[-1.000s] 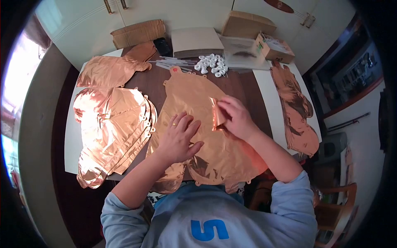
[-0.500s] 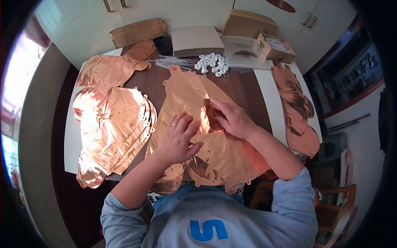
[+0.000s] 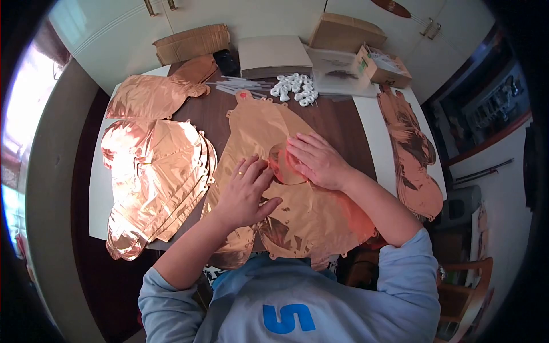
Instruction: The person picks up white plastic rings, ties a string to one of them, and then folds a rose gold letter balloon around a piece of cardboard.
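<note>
The right hand (image 3: 321,163) has just gone from pinching up a small flap (image 3: 283,164) of copper-coloured foil to lying palm-down over it. The flap, which stood raised between thumb and fingers, now lies much lower against the large foil piece (image 3: 257,126) beneath. The right fingers are stretched out side by side, clenched on nothing, and seem to press rather than grip. For the work in hand, I judge this to be a change from lifting the foil to smoothing it down.

The left hand (image 3: 243,191) stays on the same foil, its fingers loosely bent and parted, grasping nothing; their tips are just beside the flap's near edge and look to be steadying the sheet. Whether the flap is part of the large piece or a separate layer is hard to tell — glare and the right hand hide its edge.

The large foil piece lies across the middle of the brown tabletop (image 3: 343,126), its narrow end with a red spot (image 3: 243,95) pointing away from the person and its wide end reaching the near edge. To its left is a layered foil stack (image 3: 160,177), with more foil (image 3: 140,97) beyond; another foil stack (image 3: 407,157) lies at the right. Near the far end are white straw-like sticks (image 3: 243,86), a heap of white rings (image 3: 294,88) and a pile of grey boards (image 3: 273,57) — all apart from both hands.
</note>
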